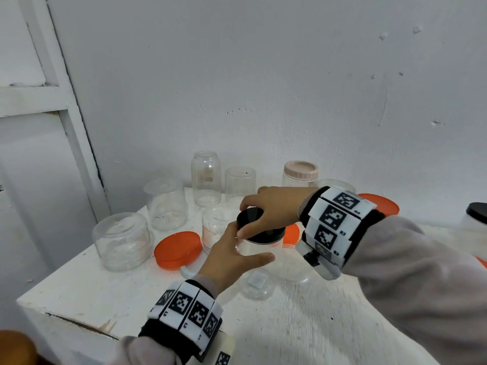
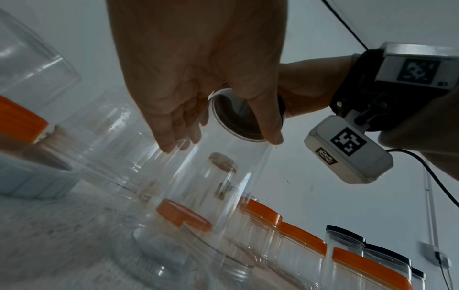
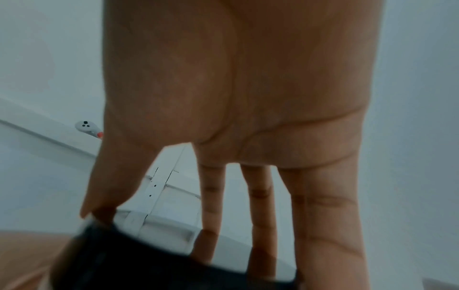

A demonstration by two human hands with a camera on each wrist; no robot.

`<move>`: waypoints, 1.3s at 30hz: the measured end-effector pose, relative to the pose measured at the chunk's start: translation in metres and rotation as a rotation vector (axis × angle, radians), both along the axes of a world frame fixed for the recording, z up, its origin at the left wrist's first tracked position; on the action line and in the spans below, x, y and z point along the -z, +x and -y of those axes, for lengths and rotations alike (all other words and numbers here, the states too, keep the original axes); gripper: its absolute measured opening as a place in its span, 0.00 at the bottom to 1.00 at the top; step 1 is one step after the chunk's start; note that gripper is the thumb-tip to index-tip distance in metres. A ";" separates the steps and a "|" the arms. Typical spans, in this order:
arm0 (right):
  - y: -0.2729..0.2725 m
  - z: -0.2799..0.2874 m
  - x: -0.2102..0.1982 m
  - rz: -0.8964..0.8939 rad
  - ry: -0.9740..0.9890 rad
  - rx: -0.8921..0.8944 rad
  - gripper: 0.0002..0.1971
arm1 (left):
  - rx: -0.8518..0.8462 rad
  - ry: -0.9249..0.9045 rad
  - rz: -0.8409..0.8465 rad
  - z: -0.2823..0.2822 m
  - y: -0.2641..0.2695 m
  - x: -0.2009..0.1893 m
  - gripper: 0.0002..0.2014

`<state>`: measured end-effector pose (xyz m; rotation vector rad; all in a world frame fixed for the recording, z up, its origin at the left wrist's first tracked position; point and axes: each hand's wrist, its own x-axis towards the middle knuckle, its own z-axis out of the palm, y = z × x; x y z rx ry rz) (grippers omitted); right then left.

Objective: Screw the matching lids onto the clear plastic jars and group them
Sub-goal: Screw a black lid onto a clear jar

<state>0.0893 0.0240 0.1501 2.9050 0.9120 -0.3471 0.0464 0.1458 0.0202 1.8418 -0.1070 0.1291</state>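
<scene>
A clear jar (image 1: pixel 259 250) is held upright at the middle of the white table (image 1: pixel 79 283), and a black lid (image 1: pixel 257 225) is seated on its mouth. The lid's rim is gripped from above by the curled thumb and fingers of the right hand (image 1: pixel 274 206), while the jar's wall is clasped by the left hand (image 1: pixel 232 256), thumb in front and fingers behind. Close room is left on the left side, where an orange lid (image 1: pixel 178 249) lies flat just beside the jar, with a wide open jar (image 1: pixel 122 241) further toward the table's left edge. Uncapped jars are crowded behind, and a pink-lidded jar (image 1: pixel 300 173) is set near the wall. Bare tabletop is seen in front, up to the near edge.
</scene>
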 end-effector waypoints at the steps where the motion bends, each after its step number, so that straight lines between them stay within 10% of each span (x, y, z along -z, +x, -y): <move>1: 0.000 0.000 -0.001 -0.018 -0.004 0.002 0.36 | 0.001 0.001 0.003 0.000 0.000 0.000 0.38; 39: -0.001 0.009 -0.002 -0.081 0.073 -0.032 0.34 | -0.001 0.001 0.011 0.001 -0.002 -0.001 0.36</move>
